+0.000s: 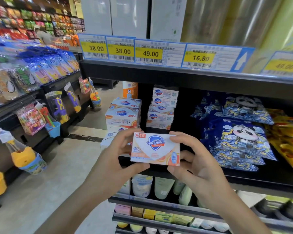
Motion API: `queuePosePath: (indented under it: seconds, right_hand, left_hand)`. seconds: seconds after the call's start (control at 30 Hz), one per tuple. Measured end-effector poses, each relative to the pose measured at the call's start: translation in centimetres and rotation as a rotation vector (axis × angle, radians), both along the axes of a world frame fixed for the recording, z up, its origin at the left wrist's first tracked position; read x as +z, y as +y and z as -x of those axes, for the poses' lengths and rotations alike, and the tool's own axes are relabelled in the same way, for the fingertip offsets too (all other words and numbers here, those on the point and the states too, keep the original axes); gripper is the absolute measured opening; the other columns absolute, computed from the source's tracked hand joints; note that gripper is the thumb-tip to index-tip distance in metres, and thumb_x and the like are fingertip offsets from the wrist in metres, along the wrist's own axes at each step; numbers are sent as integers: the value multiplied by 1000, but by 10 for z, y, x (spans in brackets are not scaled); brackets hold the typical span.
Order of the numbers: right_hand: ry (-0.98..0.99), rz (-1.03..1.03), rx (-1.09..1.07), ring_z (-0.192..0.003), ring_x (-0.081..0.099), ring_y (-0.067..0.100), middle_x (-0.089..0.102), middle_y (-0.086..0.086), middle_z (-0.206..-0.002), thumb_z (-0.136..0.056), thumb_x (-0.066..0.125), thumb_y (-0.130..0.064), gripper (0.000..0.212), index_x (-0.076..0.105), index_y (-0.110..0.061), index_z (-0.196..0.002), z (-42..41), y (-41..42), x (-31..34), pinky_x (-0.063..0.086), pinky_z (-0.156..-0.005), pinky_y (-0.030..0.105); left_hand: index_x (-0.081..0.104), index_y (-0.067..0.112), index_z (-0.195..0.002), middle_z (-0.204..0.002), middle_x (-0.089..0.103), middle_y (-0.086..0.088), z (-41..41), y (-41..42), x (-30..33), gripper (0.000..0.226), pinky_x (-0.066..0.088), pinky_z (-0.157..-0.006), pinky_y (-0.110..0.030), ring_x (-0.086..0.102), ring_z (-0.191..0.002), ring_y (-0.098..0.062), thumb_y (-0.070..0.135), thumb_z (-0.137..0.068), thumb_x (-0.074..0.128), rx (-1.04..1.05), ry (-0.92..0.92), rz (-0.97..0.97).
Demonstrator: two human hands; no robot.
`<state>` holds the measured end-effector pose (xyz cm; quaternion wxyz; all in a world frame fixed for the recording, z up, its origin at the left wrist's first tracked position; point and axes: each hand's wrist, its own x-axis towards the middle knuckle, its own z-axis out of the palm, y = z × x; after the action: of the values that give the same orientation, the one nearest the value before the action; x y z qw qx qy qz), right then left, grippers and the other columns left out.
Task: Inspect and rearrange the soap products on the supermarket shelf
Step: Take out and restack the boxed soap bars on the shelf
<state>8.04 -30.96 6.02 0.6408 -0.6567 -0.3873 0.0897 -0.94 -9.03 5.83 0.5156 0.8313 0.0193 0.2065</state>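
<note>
The soap box [155, 149] is held in front of the shelf [176, 71], below the stacked soap boxes [161, 108] at 12 o'clock. The left hand [115, 159] and right hand [194, 159] pinch its short ends, fingers curled over the top edge, thumbs under the bottom edge.

Risk: the grip bears on edges only. A relaxed thumb would likely let the box drop to the floor [57, 183]. Returning it carelessly could topple the uneven left stack [123, 114] at 11 o'clock.

Legible text: "Safeguard", "99.9", "4.9", "3". Price tags [150, 54] read 38.00, 38.00, 49.00, 16.80, 49.00; one includes "100ml".
</note>
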Motion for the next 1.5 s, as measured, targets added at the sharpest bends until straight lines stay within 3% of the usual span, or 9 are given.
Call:
queuePosePath:
  seconds: [0.13,0.23,0.4,0.53,0.73,0.87,1.07,1.23,1.5]
  right_hand:
    - [169,-85,30,-109,62,44,66,1,-129,-87,73,4,54,59,-30,-128,0,1,-2,54,-96,58]
    - [232,-98,4,-112,62,47,65,-1,-133,-87,70,-1,53,57,-23,-133,1,1,-1,53,-99,60]
    - [408,-128,2,-113,70,27,68,-2,-131,-82,69,-9,58,55,-21,-138,4,3,3,59,-90,36]
    - [497,-113,0,-105,72,27,70,4,-127,-80,71,-15,58,59,-22,-137,5,4,5,59,-87,36]
    - [558,-46,-51,-88,73,32,73,9,-119,-83,76,-34,50,65,-28,-131,7,6,9,61,-80,37]
    - [482,57,-87,-90,74,31,75,3,-117,-82,75,-59,46,70,-36,-121,9,8,9,59,-83,45]
    - [418,97,-117,-96,74,28,73,-5,-122,-91,62,-62,37,70,-39,-118,13,8,9,60,-89,48]
    - [145,104,-213,-114,66,10,62,-19,-133,-84,62,-64,54,52,-48,-135,19,7,6,55,-99,45]
    - [-356,154,-275,-142,43,12,35,-18,-155,-84,81,-24,85,33,-46,-151,17,6,3,46,-109,35]
  left_hand:
    - [39,55,-143,-142,55,27,3,2,0,91,48,-103,-30,53,-134,-5,12,-79,87,-24,-21,-19]
    - [40,54,-145,-144,49,33,6,3,4,93,49,-96,-16,47,-136,1,8,-78,86,-14,-63,-68]
    - [51,46,-142,-155,41,23,2,7,10,80,41,-114,-40,34,-148,-4,3,-82,82,0,-122,-207]
    - [60,48,-132,-150,48,21,-1,6,9,66,43,-111,-52,41,-145,-15,10,-82,82,23,-146,-209]
    - [64,43,-124,-129,65,23,-1,1,12,49,51,-102,-36,54,-130,-12,25,-81,80,14,-150,-156]
    - [64,47,-117,-119,71,20,0,-1,12,45,53,-92,-21,62,-119,-7,27,-81,79,-13,-65,2]
    - [64,33,-119,-118,73,14,0,-3,12,41,52,-98,-29,65,-118,-11,14,-86,78,-41,-39,84]
    - [65,26,-122,-117,74,13,0,-2,15,38,56,-95,-29,68,-113,-10,17,-87,76,-28,1,174]
    - [69,18,-119,-111,78,2,0,-3,18,37,59,-84,-24,74,-103,-15,26,-83,73,-57,59,368]
